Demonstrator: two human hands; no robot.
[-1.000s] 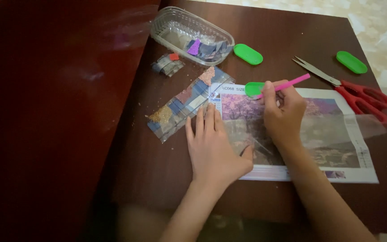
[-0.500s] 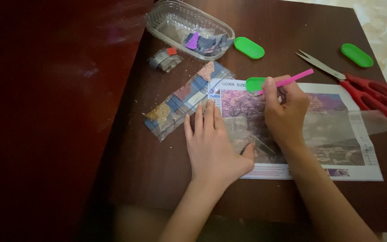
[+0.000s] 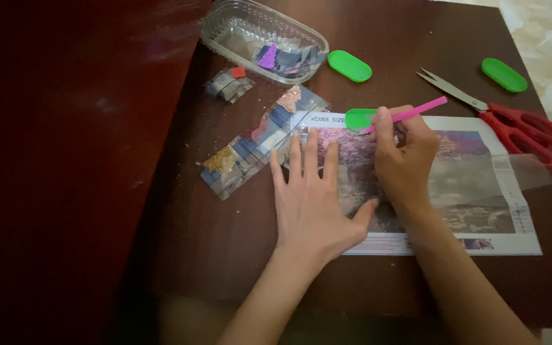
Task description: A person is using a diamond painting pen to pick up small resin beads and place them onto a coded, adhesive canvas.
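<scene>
The left hand [image 3: 311, 201] lies open and flat, fingers spread, on the left part of the printed canvas [image 3: 474, 191], which lies in the middle of the frame on the dark wooden table [image 3: 225, 236]. The right hand [image 3: 407, 160] is closed around a thin pink pen [image 3: 416, 113], held like a pencil, and its tip is at a small green tray [image 3: 360, 119] on the upper edge of the canvas.

The canvas looks thin, soft and light, so I think it slides easily; pressing it flat with a palm is a good way to hold it. A clear film covers its right part and is probably slippery. The pen is stiff and light, best pinched near its lower end.

Left of the canvas lies a strip of small clear bags [image 3: 260, 140] with coloured grains. In the upper part of the frame are a clear plastic box [image 3: 260, 38], two more green trays [image 3: 349, 66] [image 3: 504, 75], and red scissors [image 3: 512, 124] at the right.
</scene>
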